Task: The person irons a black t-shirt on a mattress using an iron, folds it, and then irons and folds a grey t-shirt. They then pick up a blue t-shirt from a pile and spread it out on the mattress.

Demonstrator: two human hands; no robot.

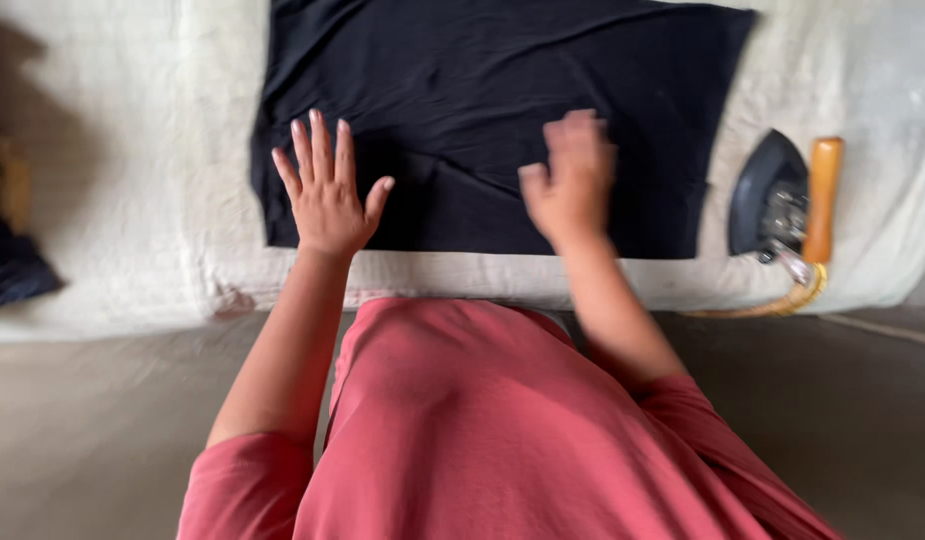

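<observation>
Black cloth [503,110]: one piece, dark and thin, spread flat on the padded table [133,200]. Its near edge runs parallel to the table's front edge and lies just inside it. Soft creases show across the middle. The far edge runs out of the top of the view.

Left hand [326,195]: open, palm down, fingers straight and slightly spread, thumb out to the side. It lies flat on the near left corner of the cloth, the wrist crossing the cloth's near edge.

Right hand [571,180]: over the near middle-right part of the cloth, blurred. Fingers appear loosely curled, but whether it is open or grips the fabric cannot be told.

Padded table: covered in off-white, worn fabric, front edge facing the person.

Iron [778,200]: dark body with a wooden handle [821,200], lying on the table to the right of the cloth, apart from it. A braided cord [783,302] curls from it along the table's front edge.

Dark bundle [13,270]: at the left edge of the table, well apart from the cloth.

Person: wears a pinkish-red short-sleeved shirt [483,430].
</observation>
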